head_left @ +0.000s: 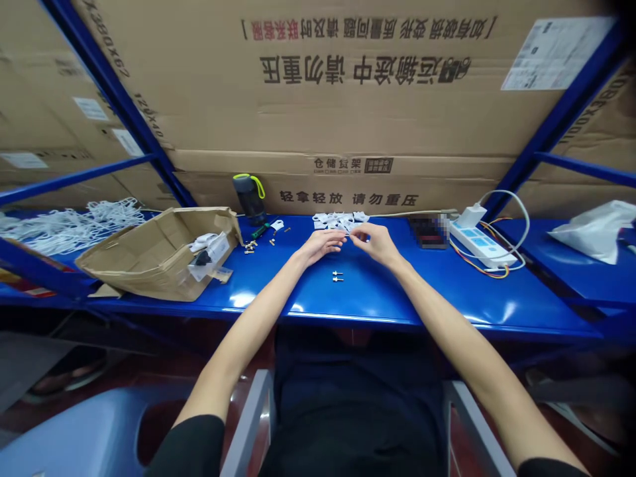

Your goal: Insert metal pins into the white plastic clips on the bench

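Note:
Both hands meet above the blue shelf, just in front of a pile of small white plastic parts (pixel 338 218). My left hand (pixel 320 247) has its fingers bent toward the right and pressed together around something tiny. From the other side, my right hand (pixel 377 242) pinches with thumb and forefinger at the same spot. A thin pale sliver shows between the fingertips, too small to name. Nearer to me, two small metal pieces with thin pins (pixel 338 276) lie side by side on the blue shelf (pixel 377 295).
An open cardboard box (pixel 149 265) holding small bagged items stands left, beside a dark bottle (pixel 250 199) and small brass pieces (pixel 250 247). White cords (pixel 99 225) lie far left. To the right are a dark object (pixel 428 232) and a white power strip (pixel 479 242) with cables.

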Available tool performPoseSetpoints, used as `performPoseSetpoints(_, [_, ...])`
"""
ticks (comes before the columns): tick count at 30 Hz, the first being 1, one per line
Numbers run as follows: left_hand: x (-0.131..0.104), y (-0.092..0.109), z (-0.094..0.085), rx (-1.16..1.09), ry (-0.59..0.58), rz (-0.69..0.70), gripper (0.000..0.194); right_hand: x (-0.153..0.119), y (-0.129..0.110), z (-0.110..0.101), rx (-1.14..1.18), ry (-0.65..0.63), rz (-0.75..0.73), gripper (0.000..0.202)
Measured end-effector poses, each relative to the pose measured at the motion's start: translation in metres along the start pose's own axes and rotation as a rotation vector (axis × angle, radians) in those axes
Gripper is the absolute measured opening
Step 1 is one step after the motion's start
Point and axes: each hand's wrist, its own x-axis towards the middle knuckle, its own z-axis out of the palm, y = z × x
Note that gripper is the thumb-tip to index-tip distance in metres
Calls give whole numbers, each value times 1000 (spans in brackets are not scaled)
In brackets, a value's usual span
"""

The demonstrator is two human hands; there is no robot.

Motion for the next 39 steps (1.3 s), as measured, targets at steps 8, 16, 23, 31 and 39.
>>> performPoseSetpoints(8, [-1, 0, 0, 32, 16, 7, 19, 0, 1, 1, 15, 7, -17, 22])
performPoseSetpoints(16, [-1, -2, -1, 223, 7, 189, 47, 2, -1, -3, 90, 65, 149, 31])
performPoseSetpoints(23, [-2, -3, 2, 432, 9, 385, 43, 1, -3, -5, 183, 62, 290, 31])
performPoseSetpoints(31, [-9, 0, 7, 649, 59, 472, 36, 0, 0, -1, 312, 75, 414, 45])
performPoseSetpoints(39, [-11, 1, 9, 675, 103, 462, 33, -2, 4, 3, 404, 114, 480, 47])
